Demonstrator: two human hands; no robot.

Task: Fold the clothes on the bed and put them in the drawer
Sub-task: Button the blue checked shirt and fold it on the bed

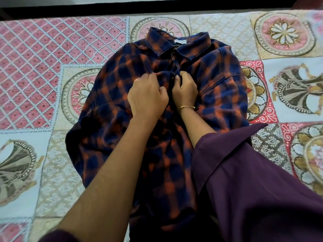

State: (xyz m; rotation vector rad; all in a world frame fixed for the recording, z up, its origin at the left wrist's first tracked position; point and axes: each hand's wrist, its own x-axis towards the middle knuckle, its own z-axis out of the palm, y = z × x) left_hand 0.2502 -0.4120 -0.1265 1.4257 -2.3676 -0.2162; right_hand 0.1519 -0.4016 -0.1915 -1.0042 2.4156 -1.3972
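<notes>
A navy and orange checked shirt [111,95] lies front up on the bed, collar and white label at the far end. Both hands meet at the chest, just below the collar. My left hand [148,96] pinches the fabric of the left front panel with curled fingers. My right hand [185,88], with a thin gold bangle on the wrist, pinches the edge of the button placket beside it. The shirt's lower part is partly hidden by my arms and by my loose purple sleeve [244,172]. No drawer is in view.
The bed carries a patchwork-print sheet [43,67] with pink lattice and round floral medallions, showing all around the shirt. A dark strip [157,6] runs along the bed's far edge.
</notes>
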